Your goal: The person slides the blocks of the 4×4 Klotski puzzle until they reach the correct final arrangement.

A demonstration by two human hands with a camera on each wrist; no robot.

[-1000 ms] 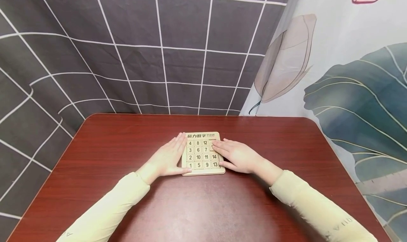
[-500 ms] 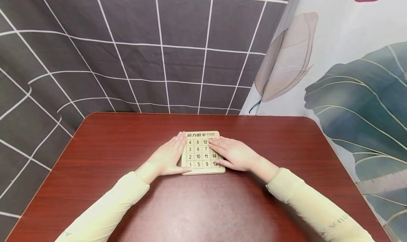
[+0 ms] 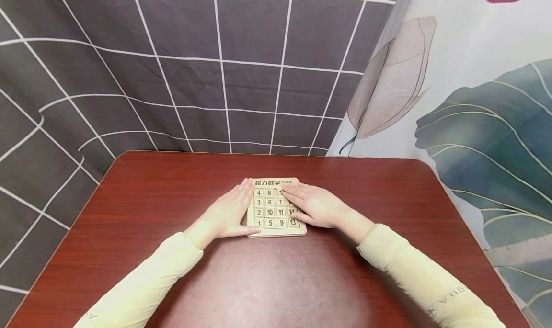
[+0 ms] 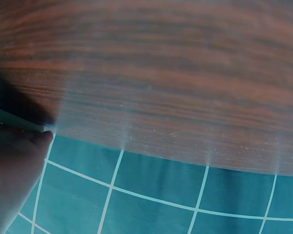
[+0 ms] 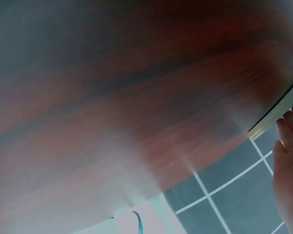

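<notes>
A pale wooden number slide puzzle (image 3: 276,232) lies flat on the table, its numbered tiles in rows below a printed heading. My left hand (image 3: 228,213) rests along the puzzle's left edge, fingers straight and thumb out at the lower left corner. From the right, my right hand (image 3: 319,206) reaches over it; the straight fingertips touch the top row at the tile 12 (image 3: 281,192), covering part of it. Those fingers also hide the upper right corner of the grid. In the right wrist view, the puzzle's edge (image 5: 276,113) shows beside the fingers.
The reddish-brown table (image 3: 172,184) has rounded far corners. Behind it hangs a dark curtain (image 3: 250,88) with white grid lines. A pale curtain (image 3: 388,127) with leaf prints hangs at the right.
My right hand has moved a little left and up over the puzzle. Tile 12 now sits slightly further right, with a gap beside tile 8. My left hand has stayed in place.
</notes>
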